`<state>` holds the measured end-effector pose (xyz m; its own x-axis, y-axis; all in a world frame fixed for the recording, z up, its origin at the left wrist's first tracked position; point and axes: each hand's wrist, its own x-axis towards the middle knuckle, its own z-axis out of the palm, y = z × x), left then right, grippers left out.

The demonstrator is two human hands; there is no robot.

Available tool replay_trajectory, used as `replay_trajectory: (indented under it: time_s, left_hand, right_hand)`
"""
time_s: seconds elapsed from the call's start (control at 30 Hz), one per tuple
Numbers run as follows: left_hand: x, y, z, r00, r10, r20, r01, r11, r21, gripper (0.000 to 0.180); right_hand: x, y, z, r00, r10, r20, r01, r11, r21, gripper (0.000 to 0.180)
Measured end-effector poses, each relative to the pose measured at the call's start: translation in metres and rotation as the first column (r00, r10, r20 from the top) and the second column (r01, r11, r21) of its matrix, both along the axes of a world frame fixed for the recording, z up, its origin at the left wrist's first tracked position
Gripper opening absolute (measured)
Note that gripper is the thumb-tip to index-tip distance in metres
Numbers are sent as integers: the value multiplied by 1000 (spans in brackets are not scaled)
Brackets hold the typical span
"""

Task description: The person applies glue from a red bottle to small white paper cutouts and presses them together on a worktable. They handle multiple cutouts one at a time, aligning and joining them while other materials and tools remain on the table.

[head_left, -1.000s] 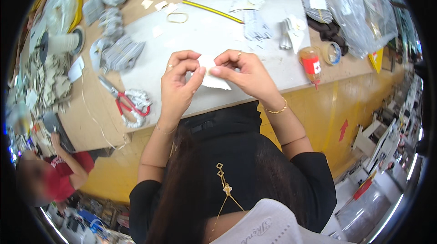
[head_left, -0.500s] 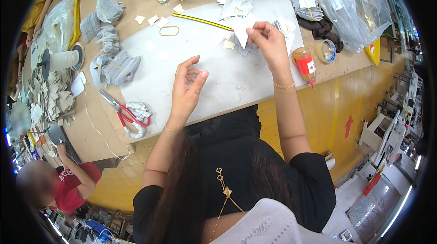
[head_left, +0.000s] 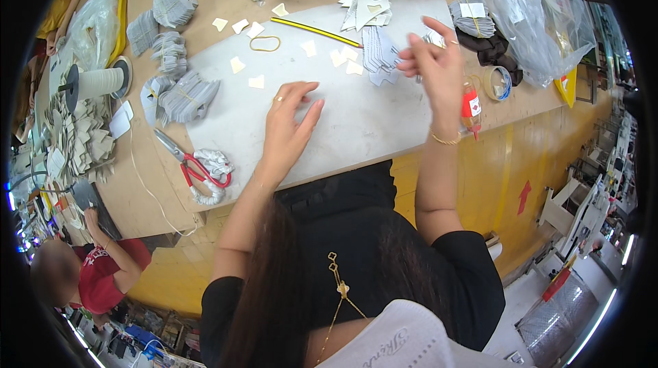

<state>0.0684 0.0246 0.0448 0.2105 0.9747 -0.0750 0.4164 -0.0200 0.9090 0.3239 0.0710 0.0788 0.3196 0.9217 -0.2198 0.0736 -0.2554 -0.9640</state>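
My left hand (head_left: pixel 288 123) hovers over the pale board (head_left: pixel 322 121), fingers curved and apart, with nothing in it. To the right, my right hand (head_left: pixel 435 66) is raised, its fingers spread beside a stack of grey cut pieces (head_left: pixel 378 56). A small metallic thing shows under its fingers, too small to make out. Behind that stack lie pointed white pieces (head_left: pixel 360 13) with a small cream piece (head_left: pixel 374 9) on top. More small cream pieces (head_left: pixel 308 48) are scattered across the board. A yellow-and-black pencil (head_left: pixel 315 31) and a rubber band (head_left: pixel 264 43) lie behind my left hand.
Red-handled scissors (head_left: pixel 195 168) lie at the left, near grey bundles (head_left: pixel 188 99) and a spool (head_left: pixel 96 85). A red-labelled bottle (head_left: pixel 471 107) and a tape roll (head_left: pixel 498 83) are at the right, below plastic bags (head_left: pixel 528 18). Another person (head_left: pixel 110 275) sits at the lower left.
My right hand has let go of the pointed white piece and moved right, its fingers opening. The grey stack is now uncovered. My left hand has shifted slightly right. The view has shifted a little.
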Motion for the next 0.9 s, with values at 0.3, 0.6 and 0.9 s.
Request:
replay_trajectory:
  time_s: [0.3,0.6,0.9]
  left_hand:
    - [87,89,-22,912,-276,-302,392,803,450,27]
    - [130,147,-6,366,-546,-753,867,494,64,34]
    - [139,152,7,179,-678,-713,882,432,-190,38]
  right_hand:
    - [113,-76,-11,587,69,807,137,973,-184,57]
    - [135,-104,-34,610,264,747,95,912,-400,92]
    - [87,-93,-5,380,-16,925,134,990,-38,64]
